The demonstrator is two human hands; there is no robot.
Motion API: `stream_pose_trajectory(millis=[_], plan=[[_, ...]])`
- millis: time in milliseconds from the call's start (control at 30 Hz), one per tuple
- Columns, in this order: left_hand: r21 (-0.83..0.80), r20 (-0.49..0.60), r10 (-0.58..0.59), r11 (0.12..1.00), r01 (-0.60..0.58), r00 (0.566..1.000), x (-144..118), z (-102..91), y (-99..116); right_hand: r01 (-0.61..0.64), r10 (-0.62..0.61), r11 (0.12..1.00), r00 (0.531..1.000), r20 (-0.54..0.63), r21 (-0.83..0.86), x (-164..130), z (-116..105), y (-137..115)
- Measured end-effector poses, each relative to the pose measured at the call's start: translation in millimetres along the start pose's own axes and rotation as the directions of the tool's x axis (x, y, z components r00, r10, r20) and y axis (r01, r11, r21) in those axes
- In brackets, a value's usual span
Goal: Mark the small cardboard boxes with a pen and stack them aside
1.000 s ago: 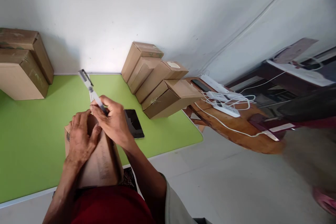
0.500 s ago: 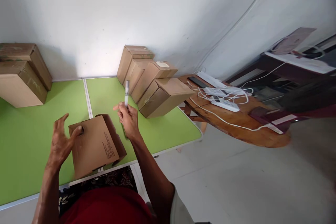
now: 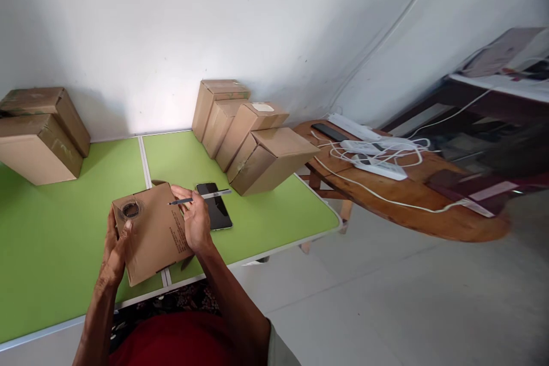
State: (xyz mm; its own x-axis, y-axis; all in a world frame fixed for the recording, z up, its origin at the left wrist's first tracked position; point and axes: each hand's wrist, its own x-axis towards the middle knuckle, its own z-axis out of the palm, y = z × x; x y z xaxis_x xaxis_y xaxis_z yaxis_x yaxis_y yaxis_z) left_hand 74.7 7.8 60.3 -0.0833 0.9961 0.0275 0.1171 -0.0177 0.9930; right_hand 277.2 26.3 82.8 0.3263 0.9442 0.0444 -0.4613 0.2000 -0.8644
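A small brown cardboard box [image 3: 152,240] sits at the near edge of the green table, with a dark ring drawn or rubbed near its upper left corner and lines of print along its right side. My left hand [image 3: 114,251] grips its left edge, thumb on top just below the ring. In my right hand [image 3: 196,222] a pen [image 3: 218,194] lies across the fingers, dark tip pointing left over the box. That same hand presses against the box's right side. Beyond it a black phone [image 3: 219,211] rests on the table.
Several closed cardboard boxes [image 3: 274,160] stand by the wall at the back, and two more boxes [image 3: 40,146] are at the left. A wooden table [image 3: 386,206] on the right holds white power strips [image 3: 380,167] with tangled cables. The green table's [image 3: 266,223] rounded corner is at right.
My left hand has closed on the box's left edge, baring the dark ring. My right hand has come down to the box's right side, the pen tipping from upright to nearly flat.
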Motion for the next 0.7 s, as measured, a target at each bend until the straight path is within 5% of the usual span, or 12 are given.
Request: stream_pose_trajectory(millis=[133,333,533,700], plan=[[-0.248,-0.053,-0.122,0.963,0.106,0.991,22,7.4,15,0.107,-0.108,0.994,0.994,0.033,0.029,22,12,-11],[-0.191,-0.104,0.004,0.981,-0.024,0.995,46,11.1,15,0.218,-0.222,0.940,0.975,0.016,-0.263,34,16,-20],[-0.159,-0.037,0.050,0.986,-0.055,0.998,42,13.1,9,0.151,-0.133,0.986,0.967,0.216,-0.070,16,35,-18],[-0.196,0.015,0.074,0.978,-0.070,0.997,36,14.0,12,0.123,-0.085,0.985,0.956,0.281,-0.120,7,43,-16]])
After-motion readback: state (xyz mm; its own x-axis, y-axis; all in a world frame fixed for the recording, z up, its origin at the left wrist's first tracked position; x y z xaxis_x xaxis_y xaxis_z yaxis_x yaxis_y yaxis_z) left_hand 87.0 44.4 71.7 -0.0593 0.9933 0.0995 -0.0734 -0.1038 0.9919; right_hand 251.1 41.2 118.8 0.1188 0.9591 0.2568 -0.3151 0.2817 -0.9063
